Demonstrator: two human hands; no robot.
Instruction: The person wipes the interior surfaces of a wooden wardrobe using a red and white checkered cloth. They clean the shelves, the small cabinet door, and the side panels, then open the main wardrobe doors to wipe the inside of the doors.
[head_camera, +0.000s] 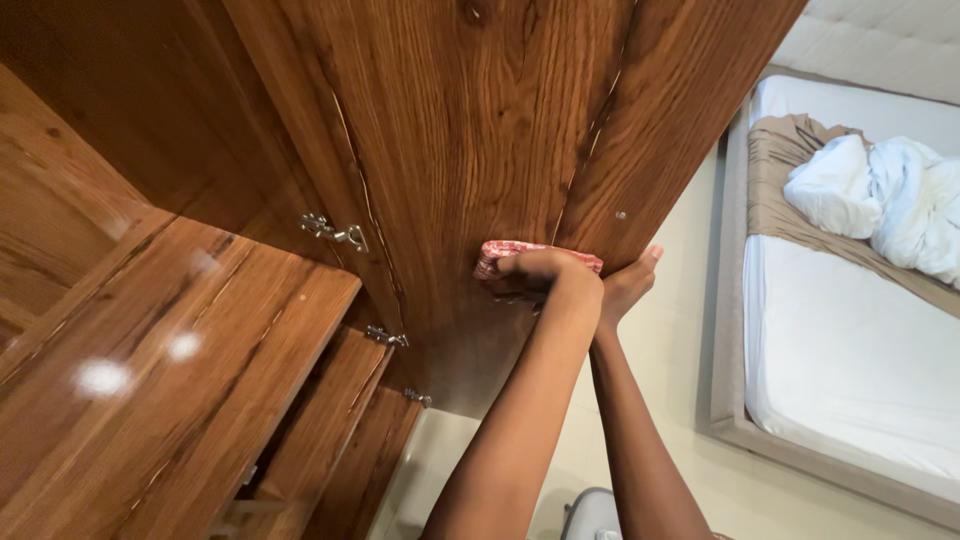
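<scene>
**Cloth pressed flat to the open wardrobe door**

The left hand (540, 272) is closed over a folded red-and-white cloth (510, 252), fingers curled down on it and pressing it against the inner face of a wooden wardrobe door (470, 130). The cloth lies directly under that hand and pokes out a little beyond the fingertips and to the hand's left; its long axis runs across the door, side to side, square to the forearm. The right hand (628, 285) sits just beside the left, touching the door's outer edge. Its fingers look straight and together, wrapped round the edge, though how firmly it grips is hard to tell from this angle. It holds no part of the cloth, so the left hand is the one on the cloth and the right is nearest the door edge.

Out past the left hand, on the door's hinged side, three metal hinges (335, 232) show in a row, and beyond them the glossy wooden shelves (200, 330) inside the wardrobe. On the far side of the right hand, across a pale floor (690, 330), stands a bed (830, 370) with a white sheet and a crumpled white blanket (880, 200) heaped at one end.
</scene>
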